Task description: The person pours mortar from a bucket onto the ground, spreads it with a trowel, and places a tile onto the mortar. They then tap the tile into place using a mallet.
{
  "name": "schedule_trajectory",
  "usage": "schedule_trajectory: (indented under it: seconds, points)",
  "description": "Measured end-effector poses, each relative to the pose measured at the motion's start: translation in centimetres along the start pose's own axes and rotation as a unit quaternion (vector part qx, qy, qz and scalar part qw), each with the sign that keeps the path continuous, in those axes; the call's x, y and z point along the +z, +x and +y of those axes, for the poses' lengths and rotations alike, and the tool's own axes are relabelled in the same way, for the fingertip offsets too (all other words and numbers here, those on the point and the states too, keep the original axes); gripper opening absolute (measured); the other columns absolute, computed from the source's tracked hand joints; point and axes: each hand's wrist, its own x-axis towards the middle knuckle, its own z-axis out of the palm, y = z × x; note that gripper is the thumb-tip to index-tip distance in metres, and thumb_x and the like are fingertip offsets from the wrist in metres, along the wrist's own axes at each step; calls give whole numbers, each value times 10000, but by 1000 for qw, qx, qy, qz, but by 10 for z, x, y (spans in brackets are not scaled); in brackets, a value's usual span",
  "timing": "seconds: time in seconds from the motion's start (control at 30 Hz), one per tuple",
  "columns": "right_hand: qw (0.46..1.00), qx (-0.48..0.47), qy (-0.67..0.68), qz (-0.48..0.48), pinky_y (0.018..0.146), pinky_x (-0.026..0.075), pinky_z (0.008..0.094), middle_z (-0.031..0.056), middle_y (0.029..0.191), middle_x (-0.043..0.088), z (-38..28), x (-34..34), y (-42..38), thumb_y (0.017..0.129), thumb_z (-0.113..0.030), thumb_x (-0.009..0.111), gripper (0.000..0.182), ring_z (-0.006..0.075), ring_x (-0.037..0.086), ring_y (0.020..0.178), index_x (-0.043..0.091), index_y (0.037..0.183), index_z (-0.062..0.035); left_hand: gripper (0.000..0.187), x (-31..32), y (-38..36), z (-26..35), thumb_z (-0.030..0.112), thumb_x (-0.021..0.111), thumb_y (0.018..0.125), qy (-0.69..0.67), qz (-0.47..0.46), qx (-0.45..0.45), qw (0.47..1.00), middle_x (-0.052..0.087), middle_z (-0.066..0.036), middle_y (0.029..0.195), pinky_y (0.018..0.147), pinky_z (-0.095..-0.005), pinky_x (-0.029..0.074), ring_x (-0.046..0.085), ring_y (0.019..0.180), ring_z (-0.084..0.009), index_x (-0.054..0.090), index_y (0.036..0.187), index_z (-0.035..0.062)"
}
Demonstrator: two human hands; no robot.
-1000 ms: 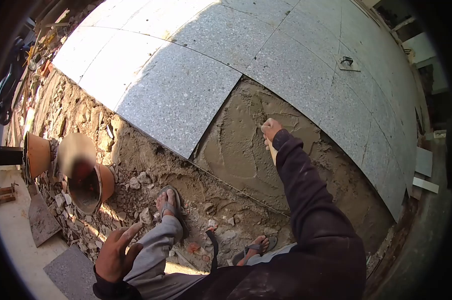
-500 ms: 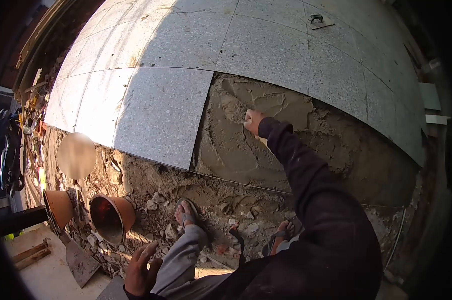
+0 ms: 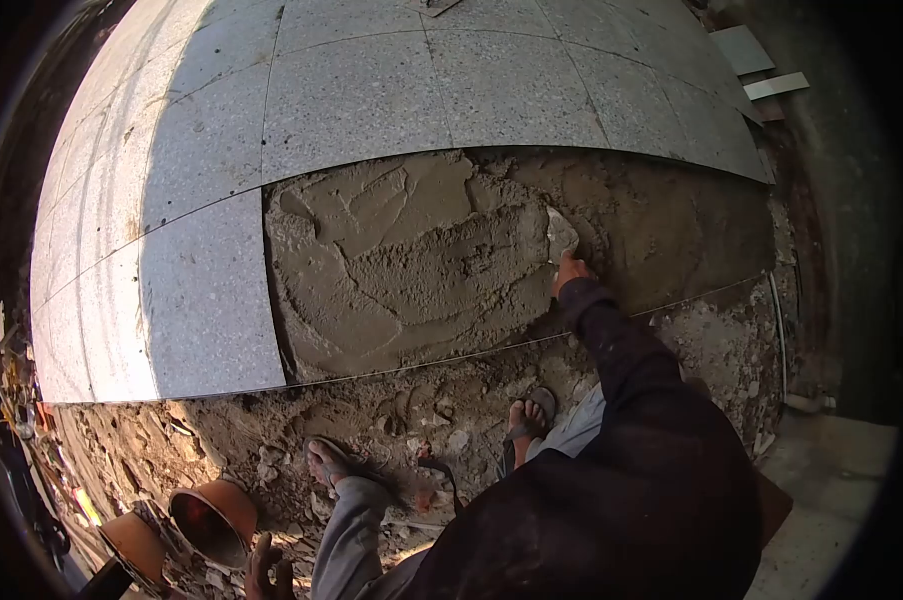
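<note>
My right hand is closed round the handle of a trowel. The trowel's pale, mortar-smeared blade touches the right end of a bed of wet grey mortar. A rough, ridged strip runs across the middle of the mortar, with smoother patches above and below it. Left of the bed lies a speckled terrazzo tile, its edge against the mortar. At the bottom my left hand hangs empty near an orange bucket, fingers apart and partly cut off by the frame.
Two buckets, one tipped with its mouth showing and another beside it, stand on rubble at lower left. A thin string runs along the bed's near edge. Laid tiles border the far side. Offcuts lie upper right.
My right hand has moved right across the bed, and the trowel blade now shows. A broad ridged strip has appeared in the mortar. The view has swung right; my left hand is lower in frame.
</note>
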Motion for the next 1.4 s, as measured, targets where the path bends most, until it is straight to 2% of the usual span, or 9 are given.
schedule_trajectory:
  seconds: [0.17,0.37,0.47,0.63,0.7,0.87,0.97,1.03,1.4]
  points:
    - [993,-101,61,-14,770,463,429,216,1045,538,-14,16,-28,796,-163,575,364,338,542,962,438,1087,6,407,3,4,33,92,541,784,71,-10,29,997,558,-116,885,757,-307,431,560,833,-219,473,1182,38]
    - [927,-240,243,-157,593,436,397,121,701,516,-113,10,-54,745,-194,620,290,244,555,685,444,873,-2,401,0,6,43,136,608,766,71,3,37,997,557,-156,952,730,-367,442,548,858,-317,499,1148,78]
    - [889,-403,219,4,578,441,377,120,656,507,-162,5,-38,713,-247,621,317,253,547,605,466,862,-15,397,0,2,38,142,611,764,57,30,60,996,559,-148,929,713,-368,441,545,842,-318,502,1142,84]
    - [906,-411,98,33,633,458,416,147,799,574,-252,-52,-23,746,-226,567,245,352,563,756,480,888,-46,392,-1,-6,31,151,617,757,54,31,63,996,561,-142,913,700,-361,437,537,817,-307,513,1132,99]
    - [824,-509,-25,247,652,457,447,143,855,579,-276,-49,-15,770,-210,560,225,363,560,795,477,907,-52,392,-5,-9,29,156,616,756,50,14,38,998,562,-136,912,709,-360,432,532,815,-304,514,1131,102]
    - [858,-447,45,250,660,459,462,134,855,580,-296,-41,-13,804,-245,548,225,361,556,804,484,925,-65,376,-12,-11,19,164,619,756,65,22,28,997,560,-138,928,735,-369,425,525,845,-306,525,1113,96]
    - [831,-258,460,-175,456,462,381,136,638,576,-296,-17,-24,818,-164,518,160,241,577,495,484,815,-8,365,-17,-8,20,154,630,742,52,33,22,998,559,-146,959,754,-372,427,526,873,-314,538,1088,79]
    - [807,-257,496,-190,402,443,346,106,580,551,-317,7,-37,814,-139,516,153,188,535,404,480,770,4,370,-20,-6,22,144,637,732,57,52,41,996,560,-143,971,760,-371,426,526,876,-313,540,1083,76]
    - [924,-365,59,-95,549,484,373,145,675,588,-364,-49,-32,825,-177,515,203,256,608,589,529,863,22,407,-23,-10,19,134,657,702,70,51,23,996,553,-127,971,752,-379,421,519,876,-308,544,1091,102]
